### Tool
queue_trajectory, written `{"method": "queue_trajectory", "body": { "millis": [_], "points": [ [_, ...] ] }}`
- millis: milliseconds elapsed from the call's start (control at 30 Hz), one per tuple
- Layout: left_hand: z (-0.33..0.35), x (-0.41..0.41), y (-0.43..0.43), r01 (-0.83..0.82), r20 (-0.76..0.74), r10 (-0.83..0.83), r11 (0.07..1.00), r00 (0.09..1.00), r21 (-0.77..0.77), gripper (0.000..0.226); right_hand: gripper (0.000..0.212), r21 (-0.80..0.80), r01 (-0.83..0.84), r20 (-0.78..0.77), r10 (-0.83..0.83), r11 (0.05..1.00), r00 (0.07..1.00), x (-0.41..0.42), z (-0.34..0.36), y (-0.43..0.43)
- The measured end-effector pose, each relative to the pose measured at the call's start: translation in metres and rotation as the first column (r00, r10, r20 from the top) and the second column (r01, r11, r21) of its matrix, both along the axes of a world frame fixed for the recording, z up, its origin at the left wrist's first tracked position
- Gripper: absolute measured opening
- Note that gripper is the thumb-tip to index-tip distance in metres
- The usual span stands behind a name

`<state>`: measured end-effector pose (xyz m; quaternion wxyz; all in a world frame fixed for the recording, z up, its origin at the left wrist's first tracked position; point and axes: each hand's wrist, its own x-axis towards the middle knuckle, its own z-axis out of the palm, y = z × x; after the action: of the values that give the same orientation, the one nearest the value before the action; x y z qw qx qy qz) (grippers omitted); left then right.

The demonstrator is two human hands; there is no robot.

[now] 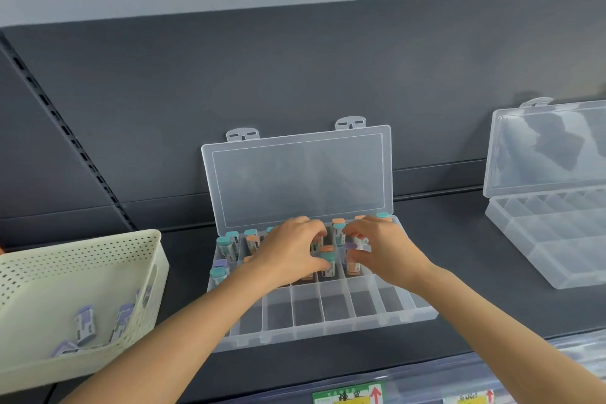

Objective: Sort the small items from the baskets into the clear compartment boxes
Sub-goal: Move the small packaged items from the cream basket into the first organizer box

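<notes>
Shelf: the dark grey metal shelf (459,239) carried everything within reach.
Open box: the clear plastic compartment box (328,315) leaned its lid back, exposing cells.
Basket: the cream perforated plastic basket (82,256) sat beside it, some purple-capped items left.
Left hand (288,249): pinched a teal-capped small item (328,264) over a middle cell.
Right hand (380,246): fingers narrowed around a purple-capped small item (352,244).

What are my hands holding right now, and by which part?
Left hand pinches a teal-capped item near its cap. Right hand holds a purple-capped item at its fingers; exact grip unclear.
</notes>
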<state>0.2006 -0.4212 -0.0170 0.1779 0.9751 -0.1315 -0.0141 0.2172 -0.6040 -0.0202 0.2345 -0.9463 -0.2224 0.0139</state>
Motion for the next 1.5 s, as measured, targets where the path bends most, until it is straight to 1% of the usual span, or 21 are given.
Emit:
{"method": "queue_trajectory", "body": {
  "millis": [167,267,433,567,667,800,967,1067,1267,1400,1500],
  "points": [
    [0.020,-0.016,0.027,-0.085,0.031,0.085,0.996,0.996,-0.021,0.050,0.038,0.066,-0.049,0.054,0.045,0.997,0.998,-0.004,0.021,0.015],
    [0.028,-0.034,0.051,-0.155,0.063,0.156,0.988,0.986,-0.021,0.057,0.036,0.078,-0.129,0.072,0.123,0.989,0.990,-0.010,0.032,0.035],
    [0.037,-0.067,0.101,-0.236,0.127,0.232,0.972,0.964,0.014,0.059,0.033,0.063,-0.250,0.072,0.245,0.966,0.967,-0.023,0.041,0.082],
    [0.040,-0.090,0.154,-0.286,0.151,0.274,0.956,0.950,0.063,0.058,0.042,0.031,-0.291,0.029,0.290,0.956,0.956,-0.038,0.044,0.129],
    [0.037,-0.107,0.201,-0.310,0.119,0.301,0.948,0.946,0.066,0.056,0.043,0.028,-0.314,0.015,0.313,0.949,0.950,-0.049,0.047,0.166],
    [0.029,-0.123,0.264,-0.328,0.035,0.326,0.939,0.945,0.104,0.059,0.043,0.003,-0.349,0.060,0.349,0.937,0.935,-0.063,0.050,0.217],
    [0.015,-0.129,0.314,-0.259,-0.115,0.277,0.955,0.954,0.146,0.059,0.042,-0.003,-0.340,0.058,0.340,0.940,0.939,-0.076,0.038,0.273],
    [0.005,-0.126,0.329,-0.217,-0.195,0.243,0.965,0.950,0.147,0.061,0.041,-0.008,-0.312,0.051,0.312,0.950,0.949,-0.080,0.033,0.295],
    [-0.012,-0.119,0.332,-0.149,-0.276,0.189,0.976,0.942,0.161,0.063,0.037,-0.015,-0.249,-0.010,0.249,0.968,0.968,-0.090,0.027,0.316],
    [-0.018,-0.110,0.330,-0.102,-0.306,0.145,0.983,0.941,0.153,0.049,0.035,-0.039,-0.237,-0.038,0.235,0.971,0.971,-0.084,0.029,0.321],
    [-0.021,-0.107,0.338,-0.105,-0.327,0.132,0.990,0.936,0.098,0.036,0.031,-0.064,-0.297,-0.109,0.290,0.953,0.951,-0.081,0.029,0.325]
  ]
}}
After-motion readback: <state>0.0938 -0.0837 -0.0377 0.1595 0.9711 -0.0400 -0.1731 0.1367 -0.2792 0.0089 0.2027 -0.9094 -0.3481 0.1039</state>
